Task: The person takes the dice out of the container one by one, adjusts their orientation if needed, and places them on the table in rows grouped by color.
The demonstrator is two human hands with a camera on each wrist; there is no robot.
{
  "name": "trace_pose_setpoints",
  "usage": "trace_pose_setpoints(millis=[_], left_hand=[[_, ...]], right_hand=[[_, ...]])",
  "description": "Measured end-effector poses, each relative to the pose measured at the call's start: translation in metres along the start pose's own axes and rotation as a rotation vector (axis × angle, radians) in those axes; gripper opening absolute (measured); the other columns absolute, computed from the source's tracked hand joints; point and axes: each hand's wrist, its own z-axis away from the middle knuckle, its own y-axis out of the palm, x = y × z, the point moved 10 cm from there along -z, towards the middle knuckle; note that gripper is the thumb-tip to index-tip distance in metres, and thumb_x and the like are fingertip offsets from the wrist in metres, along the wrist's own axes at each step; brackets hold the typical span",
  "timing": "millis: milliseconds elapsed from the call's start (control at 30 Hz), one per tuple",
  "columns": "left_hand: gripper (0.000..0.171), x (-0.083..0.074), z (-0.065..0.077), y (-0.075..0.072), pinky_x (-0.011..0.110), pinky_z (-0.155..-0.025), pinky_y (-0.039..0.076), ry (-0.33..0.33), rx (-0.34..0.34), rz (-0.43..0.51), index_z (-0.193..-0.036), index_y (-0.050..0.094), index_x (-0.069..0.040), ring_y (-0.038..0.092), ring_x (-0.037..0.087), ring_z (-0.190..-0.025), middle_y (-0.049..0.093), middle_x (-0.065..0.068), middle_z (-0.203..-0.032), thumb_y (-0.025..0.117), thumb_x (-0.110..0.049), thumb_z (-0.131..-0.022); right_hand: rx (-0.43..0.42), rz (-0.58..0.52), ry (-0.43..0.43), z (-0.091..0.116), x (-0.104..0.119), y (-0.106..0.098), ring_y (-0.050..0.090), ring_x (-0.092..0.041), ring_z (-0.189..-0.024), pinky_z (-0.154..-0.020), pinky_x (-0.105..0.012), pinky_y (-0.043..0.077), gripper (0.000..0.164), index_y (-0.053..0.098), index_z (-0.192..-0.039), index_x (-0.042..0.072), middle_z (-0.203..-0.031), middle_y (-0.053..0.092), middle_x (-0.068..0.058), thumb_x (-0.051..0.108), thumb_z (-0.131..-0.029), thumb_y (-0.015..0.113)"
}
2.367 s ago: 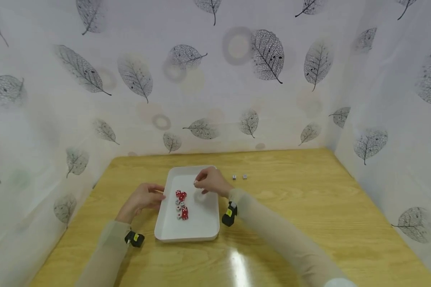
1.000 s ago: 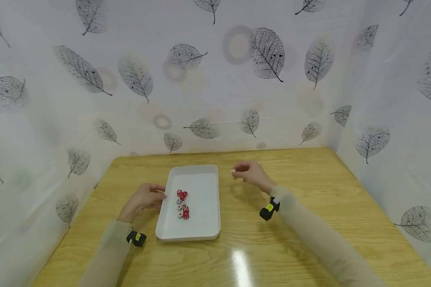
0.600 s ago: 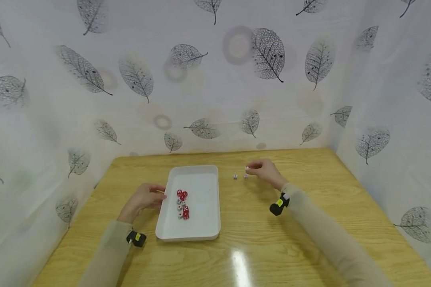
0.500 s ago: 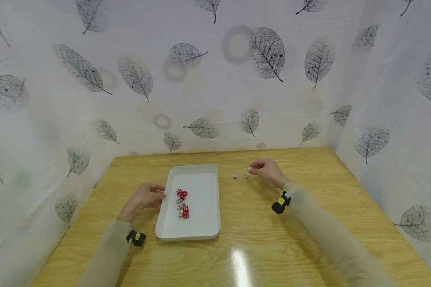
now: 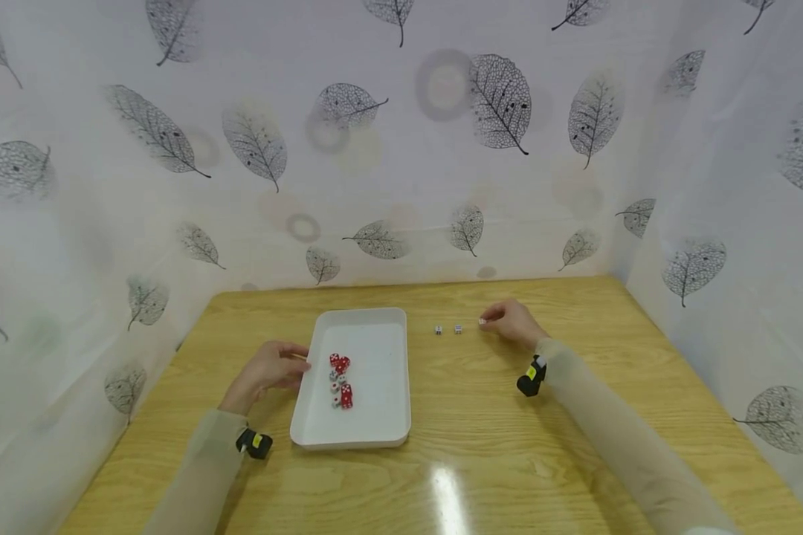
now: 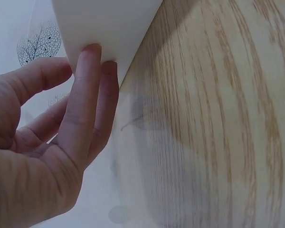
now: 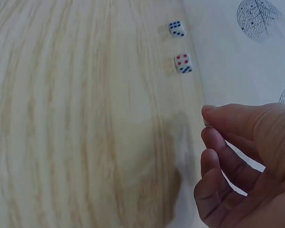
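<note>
At the tray's left side is my left hand (image 5: 268,370). Its fingertips (image 6: 91,50) press the outer wall of the white tray (image 5: 383,416). My right hand (image 5: 517,325) pinches a small white die (image 5: 482,322) between thumb and fingertips, at or just above the tabletop; the fingers mostly hide it in the right wrist view. Left of it, two white dice (image 5: 458,328) stand apart in a row on the table. Inside the tray, red dice (image 5: 346,397) and white dice (image 5: 335,387) lie in a loose cluster toward the left.
The tray stands on a wood-grain table (image 5: 482,461), left of the table's middle. A pale leaf-print curtain (image 5: 401,171) rises behind and along both sides. Each wrist wears a small black camera (image 5: 531,377).
My right hand has moved from over the tray to the right, past the two table dice, carrying a white die, and has come down beside them. The left hand stays at the tray.
</note>
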Motion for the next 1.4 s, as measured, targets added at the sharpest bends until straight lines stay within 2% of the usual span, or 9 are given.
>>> trace_pose_setpoints(millis=[233,600,800,1400], left_hand=[[0.043,0.002,0.000,0.000,0.037,-0.077,0.061,-0.005,0.002,0.005,-0.132,0.053,0.007,0.070,0.024,-0.094,0.064,0.025,-0.120,0.064,-0.010,-0.093],[0.042,0.000,-0.001,0.000,0.037,-0.077,0.061,0.005,-0.005,0.009,-0.130,0.054,0.007,0.070,0.024,-0.091,0.064,0.025,-0.119,0.065,-0.009,-0.093],[0.042,0.001,-0.001,0.000,0.037,-0.076,0.061,0.008,-0.007,0.004,-0.130,0.054,0.007,0.070,0.023,-0.090,0.064,0.025,-0.118,0.065,-0.009,-0.093],[0.042,0.000,-0.002,-0.001,0.037,-0.075,0.062,0.011,-0.012,-0.013,-0.129,0.055,0.007,0.070,0.023,-0.088,0.066,0.024,-0.116,0.065,-0.009,-0.092]], right_hand=[[0.018,0.026,0.020,-0.001,-0.011,0.002,0.060,-0.020,-0.090,-0.078,-0.029,0.048,0.024,0.074,-0.105,0.004,-0.102,0.072,-0.011,0.021,-0.088,0.073],[0.031,0.028,0.037,-0.002,-0.013,0.004,0.060,-0.021,-0.090,-0.079,-0.031,0.049,0.022,0.073,-0.105,0.005,-0.101,0.071,-0.011,0.019,-0.087,0.073],[0.032,0.028,0.015,0.000,-0.010,0.004,0.059,-0.020,-0.087,-0.077,-0.030,0.048,0.022,0.073,-0.105,0.003,-0.098,0.071,-0.011,0.015,-0.088,0.072],[0.040,0.025,0.008,0.001,-0.008,0.005,0.062,-0.021,-0.091,-0.083,-0.035,0.052,0.029,0.071,-0.111,0.000,-0.102,0.071,-0.013,0.015,-0.087,0.073]])
